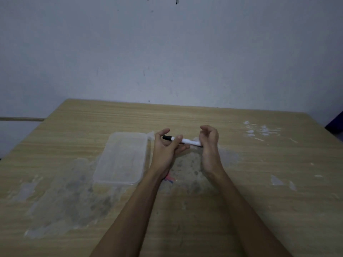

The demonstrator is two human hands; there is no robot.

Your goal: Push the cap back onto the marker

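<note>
My two bare forearms come up from the near edge and angle inward over the wooden table (241,182), whose grain is blotched with pale, worn patches. My left hand (165,149) is turned palm up, thumb raised and fingers curled; its index finger crosses over the marker (182,140) near the black cap, and the other fingers lie under the barrel, so the hand holds it lightly. My right hand (208,143) stands on its edge with the wrist bent, fingers hooked over at the top; the white end of the marker runs in at the base of this palm, but I cannot tell whether these fingers actually grip it. The marker lies nearly level between the two hands, above the table, black cap to the left. Just left of my left hand rests a clear plastic lid (120,158), flat on the table. A small pink and blue scrap (169,179) peeks out beside my left wrist. No writing on the marker can be read.
</note>
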